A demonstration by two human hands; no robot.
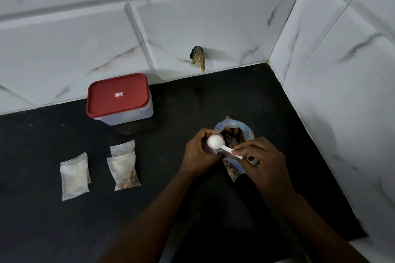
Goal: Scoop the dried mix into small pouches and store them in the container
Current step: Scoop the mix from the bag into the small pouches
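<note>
An open plastic bag [245, 132] of brown dried mix stands on the black counter [42, 230]. My right hand [263, 160] pinches the handle of a white plastic scoop [215, 141], turned bowl-down over a small clear pouch [210, 150] that my left hand [197, 153] grips just left of the bag. The pouch is mostly hidden by my fingers and the scoop. Two pouches with mix in them [124, 168] lie overlapping at centre left. A stack of empty pouches [73, 177] lies further left. The container [119, 100], with its red lid on, stands at the back by the wall.
Marble-patterned tiled walls [192, 17] close the counter at the back and on the right, forming a corner. A dark stub [198, 57] sticks out of the back wall above the counter. A white edge shows at the counter's front right.
</note>
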